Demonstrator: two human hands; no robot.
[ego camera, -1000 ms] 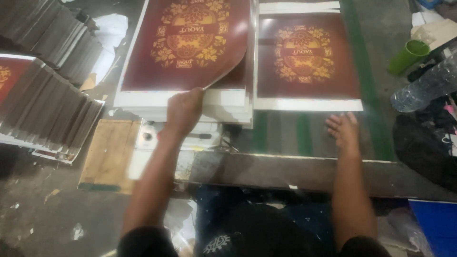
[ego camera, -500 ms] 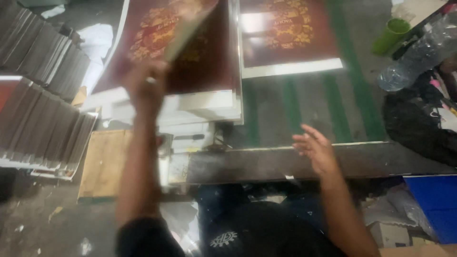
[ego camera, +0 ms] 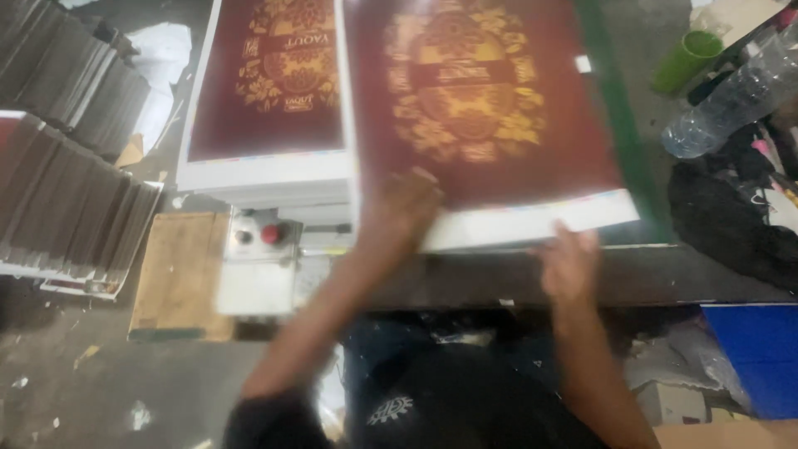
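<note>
The dark metal worktop [ego camera: 665, 278] runs across the scene, its near edge just in front of my body. To the far left of it, grey stacks of flat card [ego camera: 58, 175] stand packed on edge. On the worktop's left half sits a thick white pile of printed sheets [ego camera: 266, 170], its top sheet maroon with a gold floral design. Just right of that pile lies 1 large maroon paper sheet with a gold ornamental pattern and a white near border [ego camera: 490, 125], blurred, covering the green mat [ego camera: 619, 133] that shows along its right side.

My left hand [ego camera: 407, 208] lies over the sheet's near left corner, fingers spread flat on the maroon print; whether this grip pinches the paper or only presses it I cannot tell. My right hand [ego camera: 568, 264] touches the white near border from below, fingers loosely open and curled up at the edge, blurred.

At far right lie a clear plastic bottle [ego camera: 731, 96] and a green cup [ego camera: 686, 60]. Near left, a small control box with a red button [ego camera: 258, 266] sits beside a pale wooden board [ego camera: 179, 274].
</note>
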